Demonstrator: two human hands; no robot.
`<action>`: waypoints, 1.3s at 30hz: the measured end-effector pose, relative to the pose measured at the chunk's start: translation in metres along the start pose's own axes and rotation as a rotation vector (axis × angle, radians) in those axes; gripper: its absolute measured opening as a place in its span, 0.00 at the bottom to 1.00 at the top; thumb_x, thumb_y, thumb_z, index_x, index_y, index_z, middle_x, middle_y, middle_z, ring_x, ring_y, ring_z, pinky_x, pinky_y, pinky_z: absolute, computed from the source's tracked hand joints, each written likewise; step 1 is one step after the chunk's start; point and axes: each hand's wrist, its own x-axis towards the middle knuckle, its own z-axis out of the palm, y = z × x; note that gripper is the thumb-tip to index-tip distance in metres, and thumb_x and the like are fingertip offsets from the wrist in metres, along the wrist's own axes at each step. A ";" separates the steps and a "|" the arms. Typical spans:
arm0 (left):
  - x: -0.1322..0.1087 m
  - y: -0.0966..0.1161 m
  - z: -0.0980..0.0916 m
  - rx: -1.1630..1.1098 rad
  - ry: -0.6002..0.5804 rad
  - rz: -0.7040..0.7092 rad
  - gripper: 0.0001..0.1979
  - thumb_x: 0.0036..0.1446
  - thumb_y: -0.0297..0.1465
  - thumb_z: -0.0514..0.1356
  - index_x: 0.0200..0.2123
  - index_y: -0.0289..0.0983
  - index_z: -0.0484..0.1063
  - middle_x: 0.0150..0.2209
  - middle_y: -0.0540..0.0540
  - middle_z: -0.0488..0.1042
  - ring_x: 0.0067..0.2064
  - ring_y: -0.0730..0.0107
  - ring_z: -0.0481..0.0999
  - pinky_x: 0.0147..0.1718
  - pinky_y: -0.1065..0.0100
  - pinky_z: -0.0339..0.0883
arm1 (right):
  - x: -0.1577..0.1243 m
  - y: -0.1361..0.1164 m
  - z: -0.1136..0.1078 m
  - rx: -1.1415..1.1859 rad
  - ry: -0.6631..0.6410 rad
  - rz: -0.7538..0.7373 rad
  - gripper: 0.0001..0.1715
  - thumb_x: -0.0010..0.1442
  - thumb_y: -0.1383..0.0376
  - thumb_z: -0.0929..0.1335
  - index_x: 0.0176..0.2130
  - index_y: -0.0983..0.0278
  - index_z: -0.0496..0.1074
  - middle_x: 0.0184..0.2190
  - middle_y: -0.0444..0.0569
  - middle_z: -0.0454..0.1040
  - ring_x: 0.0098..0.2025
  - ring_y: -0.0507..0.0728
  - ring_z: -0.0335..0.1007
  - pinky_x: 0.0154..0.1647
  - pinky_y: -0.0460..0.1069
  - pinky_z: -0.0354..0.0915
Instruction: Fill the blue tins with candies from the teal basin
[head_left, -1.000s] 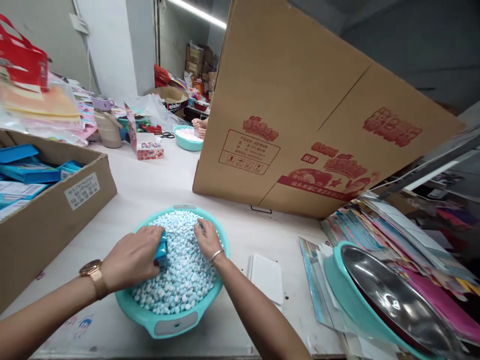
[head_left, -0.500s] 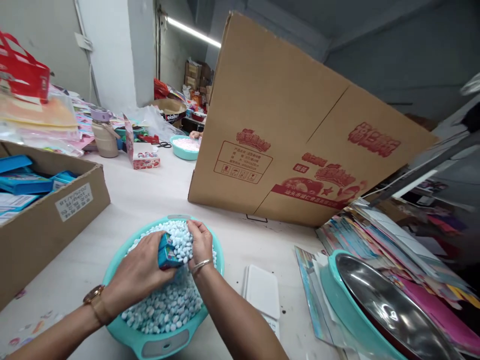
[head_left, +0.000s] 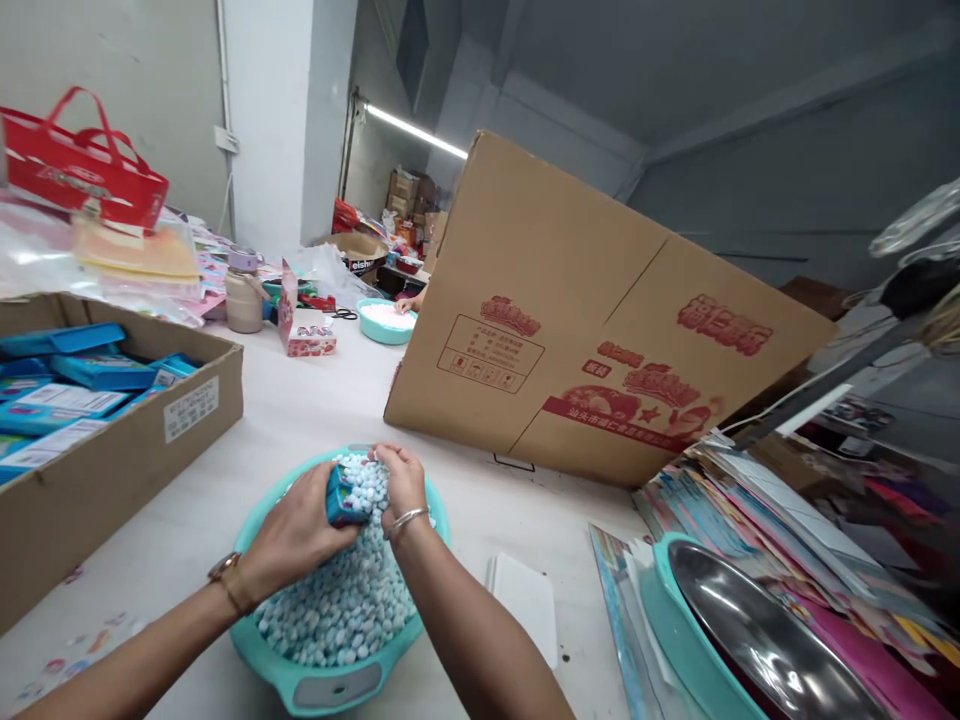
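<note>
A teal bowl (head_left: 262, 645) heaped with small pale blue and white candies (head_left: 337, 605) sits on the white table in front of me. My left hand (head_left: 296, 535), with a gold watch on its wrist, is closed round a small blue box (head_left: 339, 500) held open end up above the heap. My right hand (head_left: 399, 482), a bangle on its wrist, is cupped against the box mouth with candies piled between them.
A long open carton (head_left: 112, 450) of blue packs lies on the left. A large printed cardboard box (head_left: 592, 340) stands behind the bowl. A steel bowl in a teal base (head_left: 757, 625) and stacked printed sheets lie to the right. Far back, another person's hand rests by a second teal bowl (head_left: 384, 320).
My left hand has lifted the blue box out of the heap and tipped its mouth upward. The right hand has come in against it with candies. The camera has tilted up.
</note>
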 end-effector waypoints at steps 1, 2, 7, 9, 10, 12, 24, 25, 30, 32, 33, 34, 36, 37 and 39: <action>0.001 -0.001 -0.002 0.006 -0.013 0.019 0.38 0.46 0.44 0.60 0.59 0.33 0.64 0.56 0.37 0.72 0.59 0.49 0.71 0.59 0.52 0.65 | 0.000 0.001 0.000 0.002 0.000 0.008 0.20 0.35 0.60 0.76 0.29 0.67 0.74 0.24 0.46 0.76 0.27 0.52 0.69 0.34 0.48 0.66; 0.002 -0.001 -0.003 0.017 -0.023 0.039 0.37 0.46 0.43 0.60 0.59 0.33 0.65 0.56 0.37 0.72 0.60 0.49 0.71 0.60 0.52 0.64 | 0.001 0.002 0.000 0.002 0.007 0.017 0.20 0.35 0.60 0.76 0.29 0.67 0.74 0.24 0.45 0.76 0.27 0.52 0.69 0.34 0.48 0.66; 0.005 -0.002 -0.006 0.040 -0.029 0.080 0.35 0.47 0.41 0.61 0.58 0.34 0.66 0.56 0.38 0.72 0.59 0.50 0.71 0.59 0.53 0.65 | 0.004 0.005 -0.002 -0.011 0.018 0.016 0.21 0.34 0.60 0.76 0.29 0.68 0.74 0.25 0.45 0.76 0.29 0.51 0.69 0.35 0.46 0.66; 0.006 -0.003 -0.006 0.012 -0.027 0.078 0.36 0.47 0.42 0.62 0.59 0.34 0.65 0.56 0.38 0.72 0.59 0.50 0.71 0.59 0.53 0.65 | 0.003 0.006 -0.002 -0.035 0.013 0.001 0.22 0.35 0.59 0.76 0.30 0.68 0.74 0.25 0.45 0.76 0.29 0.51 0.69 0.35 0.46 0.65; 0.006 -0.003 -0.005 -0.004 -0.025 0.063 0.36 0.46 0.42 0.62 0.59 0.33 0.65 0.56 0.38 0.72 0.59 0.49 0.71 0.59 0.53 0.66 | 0.003 0.006 -0.002 -0.045 0.014 -0.011 0.21 0.36 0.58 0.76 0.30 0.67 0.74 0.25 0.45 0.76 0.29 0.51 0.69 0.35 0.46 0.65; 0.006 -0.003 -0.004 -0.016 -0.023 0.048 0.36 0.46 0.43 0.63 0.58 0.33 0.65 0.54 0.37 0.73 0.57 0.48 0.72 0.57 0.52 0.66 | 0.003 0.008 -0.001 -0.059 0.018 -0.035 0.20 0.37 0.58 0.76 0.30 0.67 0.73 0.24 0.44 0.76 0.28 0.51 0.68 0.35 0.46 0.65; 0.006 -0.005 0.006 -0.055 0.065 0.025 0.37 0.46 0.45 0.66 0.58 0.34 0.67 0.53 0.36 0.74 0.56 0.45 0.75 0.54 0.52 0.72 | 0.014 0.012 -0.011 -0.177 0.022 -0.080 0.21 0.37 0.57 0.75 0.30 0.68 0.76 0.26 0.44 0.75 0.31 0.51 0.66 0.39 0.47 0.63; 0.007 -0.005 0.007 -0.050 0.086 0.041 0.36 0.45 0.44 0.67 0.57 0.34 0.68 0.51 0.36 0.75 0.55 0.46 0.76 0.52 0.53 0.73 | 0.015 0.012 -0.011 -0.190 0.024 -0.094 0.21 0.38 0.57 0.75 0.30 0.68 0.76 0.26 0.44 0.75 0.32 0.51 0.66 0.40 0.47 0.63; 0.010 -0.002 0.011 -0.039 0.111 0.088 0.34 0.44 0.41 0.68 0.54 0.35 0.69 0.47 0.38 0.76 0.52 0.47 0.77 0.48 0.56 0.74 | 0.015 0.007 -0.009 -0.210 0.009 -0.113 0.21 0.39 0.56 0.75 0.31 0.68 0.75 0.25 0.45 0.74 0.32 0.52 0.67 0.41 0.48 0.63; 0.012 0.001 0.010 -0.043 0.101 0.101 0.33 0.44 0.41 0.68 0.54 0.36 0.69 0.48 0.38 0.76 0.52 0.47 0.77 0.48 0.56 0.74 | 0.014 0.004 -0.009 -0.205 -0.006 -0.095 0.21 0.39 0.56 0.75 0.31 0.68 0.74 0.24 0.45 0.74 0.31 0.53 0.66 0.40 0.49 0.63; 0.012 0.002 0.010 -0.047 0.092 0.108 0.33 0.44 0.40 0.68 0.54 0.36 0.69 0.48 0.38 0.76 0.53 0.47 0.77 0.49 0.55 0.73 | 0.014 0.003 -0.009 -0.196 -0.009 -0.091 0.21 0.39 0.56 0.75 0.31 0.67 0.74 0.24 0.44 0.74 0.30 0.52 0.66 0.39 0.49 0.63; 0.013 0.002 0.009 -0.053 0.078 0.116 0.33 0.44 0.40 0.68 0.54 0.36 0.69 0.49 0.38 0.76 0.53 0.46 0.76 0.50 0.55 0.73 | 0.013 0.003 -0.010 -0.195 -0.015 -0.093 0.20 0.39 0.56 0.75 0.30 0.67 0.74 0.24 0.44 0.73 0.30 0.52 0.65 0.38 0.48 0.63; 0.014 0.003 0.007 -0.072 0.026 0.122 0.34 0.45 0.40 0.67 0.55 0.35 0.68 0.51 0.37 0.75 0.55 0.46 0.75 0.53 0.53 0.71 | 0.013 0.002 -0.013 -0.208 -0.038 -0.103 0.19 0.40 0.56 0.75 0.30 0.67 0.74 0.25 0.44 0.73 0.30 0.52 0.65 0.38 0.48 0.62; 0.014 0.002 0.007 -0.089 -0.001 0.107 0.34 0.46 0.41 0.67 0.56 0.35 0.67 0.52 0.37 0.74 0.55 0.47 0.75 0.54 0.52 0.70 | 0.013 0.002 -0.015 -0.216 -0.046 -0.104 0.19 0.41 0.56 0.75 0.30 0.67 0.75 0.25 0.44 0.73 0.30 0.52 0.65 0.38 0.48 0.62; 0.013 0.000 0.006 -0.114 -0.036 0.079 0.37 0.47 0.43 0.66 0.58 0.34 0.66 0.54 0.37 0.73 0.56 0.48 0.74 0.56 0.51 0.68 | 0.013 0.003 -0.018 -0.248 -0.060 -0.119 0.19 0.41 0.56 0.75 0.31 0.68 0.76 0.26 0.44 0.73 0.32 0.52 0.66 0.39 0.48 0.62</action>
